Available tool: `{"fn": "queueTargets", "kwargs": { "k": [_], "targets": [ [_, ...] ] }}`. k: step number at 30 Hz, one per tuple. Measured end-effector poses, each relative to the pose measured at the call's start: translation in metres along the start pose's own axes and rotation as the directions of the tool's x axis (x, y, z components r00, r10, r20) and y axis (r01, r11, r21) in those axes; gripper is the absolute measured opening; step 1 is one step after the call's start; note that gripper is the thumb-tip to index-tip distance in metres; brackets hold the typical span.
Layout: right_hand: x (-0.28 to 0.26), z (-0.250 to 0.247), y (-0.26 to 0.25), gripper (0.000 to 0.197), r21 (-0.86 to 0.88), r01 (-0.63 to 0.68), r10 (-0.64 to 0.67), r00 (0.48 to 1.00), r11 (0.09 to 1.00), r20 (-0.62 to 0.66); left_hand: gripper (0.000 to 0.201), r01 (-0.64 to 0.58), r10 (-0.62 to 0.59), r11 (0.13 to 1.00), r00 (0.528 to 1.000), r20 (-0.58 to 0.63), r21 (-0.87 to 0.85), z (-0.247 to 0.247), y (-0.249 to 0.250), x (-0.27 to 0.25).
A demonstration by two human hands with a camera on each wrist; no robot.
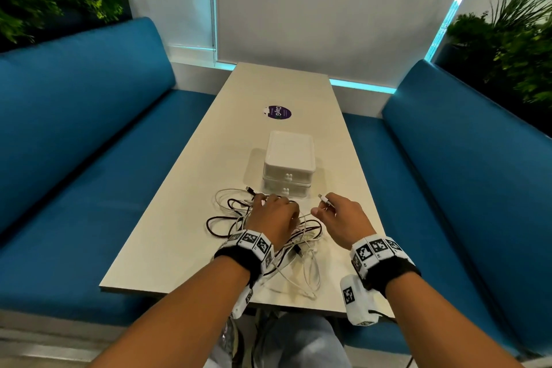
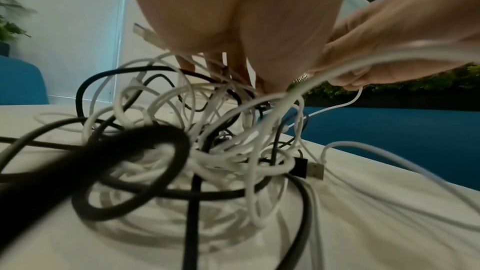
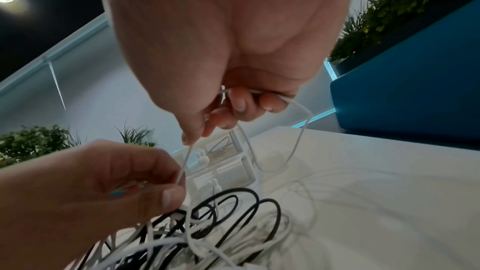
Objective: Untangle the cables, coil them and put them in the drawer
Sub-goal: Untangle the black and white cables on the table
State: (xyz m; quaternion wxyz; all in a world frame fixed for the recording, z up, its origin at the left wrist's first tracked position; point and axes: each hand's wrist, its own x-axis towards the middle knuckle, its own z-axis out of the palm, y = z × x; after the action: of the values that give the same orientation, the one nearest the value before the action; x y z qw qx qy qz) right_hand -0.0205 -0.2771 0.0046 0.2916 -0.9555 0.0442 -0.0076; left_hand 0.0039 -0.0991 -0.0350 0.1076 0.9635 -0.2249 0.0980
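Nearest, under and behind the left wrist, the tangle (image 1: 268, 236) of white and black cables lies on the table (image 1: 167, 248), some white loops trailing back toward the table's near edge. A black USB plug (image 2: 306, 168) sits at the tangle's right fringe, seen from the left wrist.

The left hand (image 1: 273, 213) is planted on top of the tangle, fingers curled down into it; in the right-wrist view its thumb and forefinger pinch a thin white cable (image 3: 185, 163) where that leaves the heap. The right hand (image 1: 340, 216) is just to the right, lifted off the table, fingers curled around the same white cable, whose plug end (image 1: 323, 198) sticks out forward past its fingertips. A slack loop hangs below the right hand.

So the short stretch of white cable between the two hands runs roughly left to right and rises toward the right hand. That line is what matters: my guess is that the right hand should draw away rightward along it, while the left holds the heap down, so the strand slides out rather than dragging the knot along.

Just beyond both hands stands the small white drawer unit (image 1: 289, 169), two drawers stacked, both closed, a little nearer the left hand's fingertips. Nothing is coiled yet.
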Motion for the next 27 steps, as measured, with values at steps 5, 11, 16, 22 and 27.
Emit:
{"fn": "queueTargets", "kwargs": {
  "k": [5,11,16,22,27],
  "targets": [
    [0.007,-0.009,0.003,0.029,-0.006,-0.049,0.049,0.998,0.999,-0.046,0.016,-0.025,0.025,0.996,1.000,-0.005,0.080,-0.004,-0.007,0.002],
    [0.002,0.000,0.003,0.021,-0.152,-0.096,0.086,0.994,0.984,-0.069,0.014,-0.055,0.056,0.989,0.998,-0.002,0.136,-0.011,-0.012,0.004],
    [-0.003,0.015,-0.017,0.026,-0.271,0.119,-0.123,0.992,0.955,0.001,0.014,-0.067,0.066,0.985,0.998,0.014,0.161,-0.013,-0.010,0.003],
    [0.005,0.024,-0.034,0.023,-0.244,0.137,-0.113,0.987,0.960,0.111,0.013,0.000,-0.001,0.996,1.000,-0.008,-0.086,-0.012,-0.013,0.006],
    [0.008,0.014,-0.029,0.027,-0.241,0.094,-0.078,0.994,0.966,0.076,0.020,0.039,-0.039,0.993,0.999,0.003,-0.112,-0.021,-0.024,0.003]
  ]
}}
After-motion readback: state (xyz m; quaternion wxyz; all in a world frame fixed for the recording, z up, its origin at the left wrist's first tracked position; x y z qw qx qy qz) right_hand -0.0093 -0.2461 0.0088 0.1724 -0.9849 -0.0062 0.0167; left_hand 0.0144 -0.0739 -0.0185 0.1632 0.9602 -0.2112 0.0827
